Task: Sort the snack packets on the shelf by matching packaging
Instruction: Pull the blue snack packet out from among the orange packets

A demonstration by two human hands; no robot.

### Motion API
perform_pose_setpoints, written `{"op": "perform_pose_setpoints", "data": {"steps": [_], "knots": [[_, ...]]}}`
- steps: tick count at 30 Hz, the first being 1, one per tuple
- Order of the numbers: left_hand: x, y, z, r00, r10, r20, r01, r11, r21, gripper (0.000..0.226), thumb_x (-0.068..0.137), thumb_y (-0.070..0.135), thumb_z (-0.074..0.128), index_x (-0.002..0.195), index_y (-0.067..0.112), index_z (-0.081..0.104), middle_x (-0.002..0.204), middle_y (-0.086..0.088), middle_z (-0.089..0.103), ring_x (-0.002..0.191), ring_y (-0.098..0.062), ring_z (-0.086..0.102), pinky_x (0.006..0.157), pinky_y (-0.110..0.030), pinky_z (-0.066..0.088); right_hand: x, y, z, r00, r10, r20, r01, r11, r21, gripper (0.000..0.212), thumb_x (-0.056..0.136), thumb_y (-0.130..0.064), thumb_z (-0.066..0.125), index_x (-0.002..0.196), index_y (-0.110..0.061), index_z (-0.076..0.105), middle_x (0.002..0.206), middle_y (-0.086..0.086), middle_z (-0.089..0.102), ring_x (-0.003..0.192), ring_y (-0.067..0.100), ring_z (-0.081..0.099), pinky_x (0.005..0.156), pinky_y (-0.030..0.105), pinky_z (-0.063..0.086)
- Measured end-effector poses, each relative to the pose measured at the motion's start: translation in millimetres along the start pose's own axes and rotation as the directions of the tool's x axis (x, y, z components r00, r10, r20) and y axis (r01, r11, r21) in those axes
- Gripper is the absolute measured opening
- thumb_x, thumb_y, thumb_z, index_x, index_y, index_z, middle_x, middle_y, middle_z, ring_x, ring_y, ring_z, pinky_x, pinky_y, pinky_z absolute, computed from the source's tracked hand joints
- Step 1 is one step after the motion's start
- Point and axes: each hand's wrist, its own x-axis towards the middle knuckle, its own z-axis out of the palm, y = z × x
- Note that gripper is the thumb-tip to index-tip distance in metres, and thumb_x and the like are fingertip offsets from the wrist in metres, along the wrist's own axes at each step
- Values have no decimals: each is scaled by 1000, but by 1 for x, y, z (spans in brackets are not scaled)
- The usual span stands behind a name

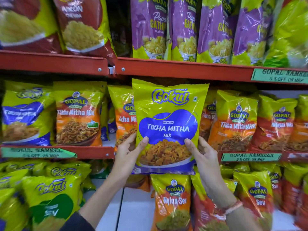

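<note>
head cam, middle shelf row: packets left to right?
Blue-and-yellow packet → Gopal Tikha Mitha Mix → held Gokul Tikha Mitha Mix, gripped by left hand and right hand → Gopal Tikha Mitha Mix → red Gopal packet.

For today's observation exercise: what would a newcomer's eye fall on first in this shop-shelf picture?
First, the shiny yellow-green plastic Gokul Tikha Mitha Mix packet with its blue patch, held upright at centre by the left hand and right hand. Behind it run the red metal shelf rails. Above right stands a row of purple-and-green Gopal Papdi Gathiya packets.
</note>
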Motion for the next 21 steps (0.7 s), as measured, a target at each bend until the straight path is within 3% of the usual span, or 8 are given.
{"op": "perform_pose_setpoints", "data": {"steps": [3,11,16,19,21], "knots": [[-12,7,-11,1000,26,4,-26,1000,0,31,80,44,65,109,34,70,114,12,75,108,-6,69,93,-22,54,-14,-3,10,1000,17,8,-17,999,32,43,79,-41,72,118,-23,72,114,-4,79,107,11,73,85,22,60],[-40,5,-37,999,6,-34,-7,1000,-21,39,80,42,65,114,23,70,111,4,77,108,-19,70,94,-41,55,-40,0,32,996,78,35,-80,995,58,38,76,-41,73,110,-23,75,111,-2,80,106,13,73,86,22,60],[-65,-16,-52,990,-131,-48,128,990,-54,45,76,43,68,115,20,70,109,1,77,103,-18,72,85,-31,59,-65,19,41,980,199,26,-201,978,59,47,75,-41,76,116,-18,72,115,4,79,114,25,71,101,45,54],[-88,-37,-65,971,-230,-68,227,973,-51,44,73,45,69,111,23,72,111,1,77,102,-16,72,89,-34,57,-84,43,47,956,291,44,-293,956,27,43,78,-35,74,116,-14,72,116,6,78,115,27,70,104,49,52],[-104,-51,-74,950,-296,-94,293,955,-42,38,74,44,70,105,25,74,107,2,78,102,-17,72,89,-36,56,-97,59,51,929,368,51,-369,930,7,53,77,-36,74,123,-9,68,123,9,75,120,24,68,107,46,51]]}}
